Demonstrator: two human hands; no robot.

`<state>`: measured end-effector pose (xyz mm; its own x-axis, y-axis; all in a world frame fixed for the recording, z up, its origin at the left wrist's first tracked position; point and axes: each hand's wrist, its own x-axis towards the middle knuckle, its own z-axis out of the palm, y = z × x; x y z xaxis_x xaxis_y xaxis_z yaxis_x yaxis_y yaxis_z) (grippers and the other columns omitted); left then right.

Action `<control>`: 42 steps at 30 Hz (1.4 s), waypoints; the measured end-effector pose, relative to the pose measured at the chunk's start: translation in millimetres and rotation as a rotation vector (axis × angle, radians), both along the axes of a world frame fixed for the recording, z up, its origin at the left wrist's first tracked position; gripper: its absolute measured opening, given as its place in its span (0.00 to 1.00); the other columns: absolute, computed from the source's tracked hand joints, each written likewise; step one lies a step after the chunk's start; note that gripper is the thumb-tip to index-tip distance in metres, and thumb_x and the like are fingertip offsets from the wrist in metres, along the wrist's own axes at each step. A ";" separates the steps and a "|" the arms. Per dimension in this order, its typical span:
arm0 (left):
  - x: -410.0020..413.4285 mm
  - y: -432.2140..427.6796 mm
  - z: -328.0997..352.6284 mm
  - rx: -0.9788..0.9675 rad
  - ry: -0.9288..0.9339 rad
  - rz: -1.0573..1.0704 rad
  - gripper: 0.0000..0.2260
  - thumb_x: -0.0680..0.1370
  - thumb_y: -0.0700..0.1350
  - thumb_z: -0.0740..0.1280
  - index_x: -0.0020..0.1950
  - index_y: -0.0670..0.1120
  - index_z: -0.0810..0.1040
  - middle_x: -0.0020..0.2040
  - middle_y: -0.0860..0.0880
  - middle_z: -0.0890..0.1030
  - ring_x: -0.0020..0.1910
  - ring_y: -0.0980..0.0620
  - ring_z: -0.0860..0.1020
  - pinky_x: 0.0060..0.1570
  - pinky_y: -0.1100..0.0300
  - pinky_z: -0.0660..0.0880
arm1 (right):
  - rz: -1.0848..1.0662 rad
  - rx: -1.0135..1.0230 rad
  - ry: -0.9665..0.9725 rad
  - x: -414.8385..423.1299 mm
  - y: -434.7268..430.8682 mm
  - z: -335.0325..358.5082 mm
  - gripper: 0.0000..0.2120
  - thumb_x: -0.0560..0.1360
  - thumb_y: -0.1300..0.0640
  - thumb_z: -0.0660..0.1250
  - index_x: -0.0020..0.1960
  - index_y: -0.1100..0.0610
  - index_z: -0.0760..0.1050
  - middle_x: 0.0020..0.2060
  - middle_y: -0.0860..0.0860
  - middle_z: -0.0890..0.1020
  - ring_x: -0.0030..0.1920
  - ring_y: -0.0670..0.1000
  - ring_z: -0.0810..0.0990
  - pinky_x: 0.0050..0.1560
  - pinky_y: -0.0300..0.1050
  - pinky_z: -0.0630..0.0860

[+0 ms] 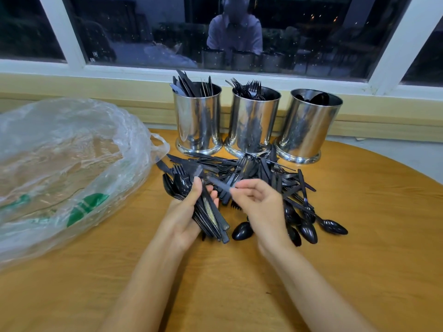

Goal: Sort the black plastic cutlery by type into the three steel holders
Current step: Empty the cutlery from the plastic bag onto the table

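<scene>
Three steel holders (253,123) stand beyond both hands, each taking one type. The left hand (183,213) grips a bundle of cutlery (212,218), probably to carry one load. The right hand (260,207) pinches a single blurred piece (219,184), its type unclear. The unsorted pile (275,173) lies just beyond this hand, partly hidden by it.

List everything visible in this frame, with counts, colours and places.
steel holders: three, silver, row at the table's back
knives: several, black, in left holder
forks: several, black, in the middle one
spoons: a few, black, in right holder
cutlery pile: one, black, mixed, before the holders
plastic bag: one, clear with green print, table's left
table: one, wooden
window: one, white-framed, behind
left hand: grips a cutlery bundle
right hand: pinches a single piece, blurred
</scene>
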<state>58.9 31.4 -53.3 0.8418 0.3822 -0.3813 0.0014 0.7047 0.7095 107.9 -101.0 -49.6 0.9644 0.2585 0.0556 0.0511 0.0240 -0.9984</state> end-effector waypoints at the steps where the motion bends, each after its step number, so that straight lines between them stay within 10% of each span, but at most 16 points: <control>1: -0.1 -0.9 0.4 0.020 0.005 -0.004 0.18 0.70 0.50 0.69 0.52 0.38 0.80 0.44 0.44 0.84 0.45 0.49 0.83 0.51 0.54 0.79 | 0.010 -0.045 -0.052 -3.4 4.2 -2.8 0.04 0.72 0.62 0.73 0.45 0.56 0.81 0.35 0.47 0.83 0.39 0.41 0.80 0.42 0.34 0.76; 8: -0.4 3.9 1.8 0.024 0.008 0.030 0.03 0.77 0.38 0.68 0.47 0.39 0.80 0.38 0.45 0.83 0.36 0.52 0.83 0.49 0.51 0.82 | 0.151 -0.205 -0.267 -16.2 12.7 -11.9 0.02 0.70 0.61 0.75 0.42 0.55 0.84 0.33 0.45 0.82 0.34 0.40 0.76 0.38 0.32 0.71; 16: -1.8 14.6 3.9 0.039 -0.063 0.136 0.07 0.81 0.34 0.62 0.53 0.40 0.78 0.40 0.46 0.85 0.39 0.52 0.84 0.40 0.58 0.82 | -0.094 -0.357 -0.349 33.8 -38.8 5.2 0.04 0.73 0.59 0.72 0.44 0.50 0.82 0.37 0.44 0.83 0.39 0.40 0.79 0.42 0.29 0.73; 27: -1.0 10.0 3.7 0.051 -0.047 0.110 0.07 0.81 0.34 0.62 0.53 0.41 0.78 0.40 0.46 0.85 0.40 0.51 0.83 0.46 0.55 0.81 | 0.124 -0.848 -0.464 33.2 -29.3 -18.3 0.16 0.74 0.53 0.72 0.61 0.47 0.78 0.45 0.40 0.79 0.40 0.38 0.70 0.44 0.37 0.69; 36: -0.7 6.9 2.9 0.027 -0.042 0.080 0.06 0.80 0.34 0.63 0.52 0.41 0.79 0.40 0.46 0.85 0.39 0.52 0.84 0.41 0.58 0.82 | -0.223 -0.063 -0.516 32.2 -39.2 13.7 0.13 0.77 0.64 0.67 0.58 0.51 0.76 0.41 0.46 0.77 0.36 0.45 0.75 0.38 0.37 0.74; 42: -0.3 5.6 3.2 -0.058 -0.006 0.045 0.05 0.79 0.34 0.64 0.49 0.40 0.80 0.39 0.45 0.85 0.37 0.52 0.84 0.43 0.57 0.81 | -0.172 0.256 -0.146 28.2 -37.2 15.8 0.06 0.75 0.68 0.68 0.45 0.58 0.74 0.37 0.47 0.83 0.45 0.54 0.85 0.51 0.43 0.81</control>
<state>58.6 37.0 -50.1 0.8265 0.3969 -0.3992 -0.0348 0.7438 0.6674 136.1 -138.2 -33.7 0.9697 0.0524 0.2388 0.2186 0.2517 -0.9428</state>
